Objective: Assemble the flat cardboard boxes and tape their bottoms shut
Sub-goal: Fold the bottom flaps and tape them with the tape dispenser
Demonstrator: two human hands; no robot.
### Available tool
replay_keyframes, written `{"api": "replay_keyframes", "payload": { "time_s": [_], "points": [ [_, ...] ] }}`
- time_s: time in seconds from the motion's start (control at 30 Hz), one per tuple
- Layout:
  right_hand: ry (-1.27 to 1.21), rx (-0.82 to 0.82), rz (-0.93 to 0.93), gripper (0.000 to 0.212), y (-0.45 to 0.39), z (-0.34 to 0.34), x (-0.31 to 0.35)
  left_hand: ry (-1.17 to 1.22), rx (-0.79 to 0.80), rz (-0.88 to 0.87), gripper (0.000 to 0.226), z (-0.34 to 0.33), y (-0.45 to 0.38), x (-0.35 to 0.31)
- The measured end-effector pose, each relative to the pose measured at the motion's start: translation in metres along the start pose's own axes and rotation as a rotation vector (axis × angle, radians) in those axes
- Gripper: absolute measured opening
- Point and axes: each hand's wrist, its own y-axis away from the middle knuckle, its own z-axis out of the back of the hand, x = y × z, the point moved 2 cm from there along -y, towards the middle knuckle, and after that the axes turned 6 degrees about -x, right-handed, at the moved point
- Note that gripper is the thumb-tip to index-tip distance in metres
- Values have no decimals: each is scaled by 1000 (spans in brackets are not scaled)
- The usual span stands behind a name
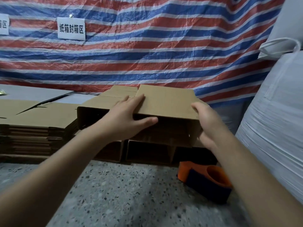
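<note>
Box [165, 102]: open cardboard box lying on its side, mouth toward the camera; it rests on a row of other open boxes [147, 151] that stand on the floor [131, 194] against the tarp.
Left hand [124, 118]: fingers spread flat on the box's top panel, thumb under the front edge inside the mouth — a pinch on that panel.
Right hand [208, 123]: curled round the box's right front corner; thumb on the upper edge, the other fingers hidden behind the side wall.
Flat stack [32, 128]: unfolded cardboard blanks piled at the left, just beside the row of boxes; its front edge meets the floor.
Tape dispenser [205, 181]: orange and dark blue, on the floor at the right, in front of the boxes and partly under the right forearm.
Tarp [155, 46]: red, white and blue stripes across the back; two white paper signs [71, 28] pinned at upper left.
Sacks [278, 112]: large white woven bags at the right edge — close beside the boxes.
</note>
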Motion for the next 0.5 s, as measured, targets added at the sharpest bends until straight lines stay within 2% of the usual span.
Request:
{"api": "replay_keyframes", "payload": {
  "time_s": [0.17, 0.3, 0.5],
  "points": [
    [65, -22, -116, 15, -62, -21, -10, -362, 82, -94, 101, -32, -60, 33],
    [101, -1, -152, 29, -91, -32, -22, -447, 119, -122, 102, -47, -84, 53],
    [102, 7, -175, 36, -116, -42, -39, -559, 138, -153, 98, -55, -98, 65]
  ]
}}
